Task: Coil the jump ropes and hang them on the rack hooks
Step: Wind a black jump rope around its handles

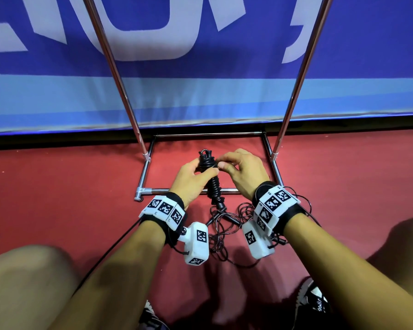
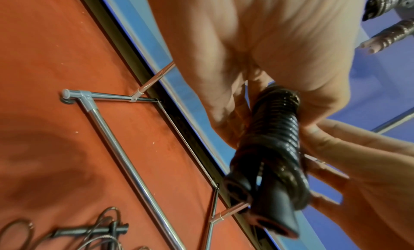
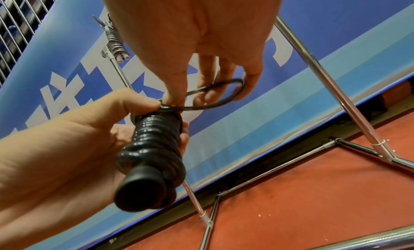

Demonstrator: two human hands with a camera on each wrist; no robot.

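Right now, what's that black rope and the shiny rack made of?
Black rope: looks like glossy plastic or rubber-coated cord, since light glints off its tight coils; I can't tell which. Rack: seems polished metal tubing, chrome-like, with mirror-bright streaks along its poles.

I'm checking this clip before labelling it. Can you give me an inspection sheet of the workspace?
Surface: red floor, scuffed, pale specks.
Job's things: black coiled jump rope, cord wound round its handles, held above the floor; loose jump rope tangled on the floor; metal rack, another wound rope hanging high on it.
Clutter: nothing seen.
Hands: left hand grips the bundle; right hand pinches a cord loop at its top.
Cables: thin black wires run from the wrist cameras.
Surroundings: blue banner behind the rack.
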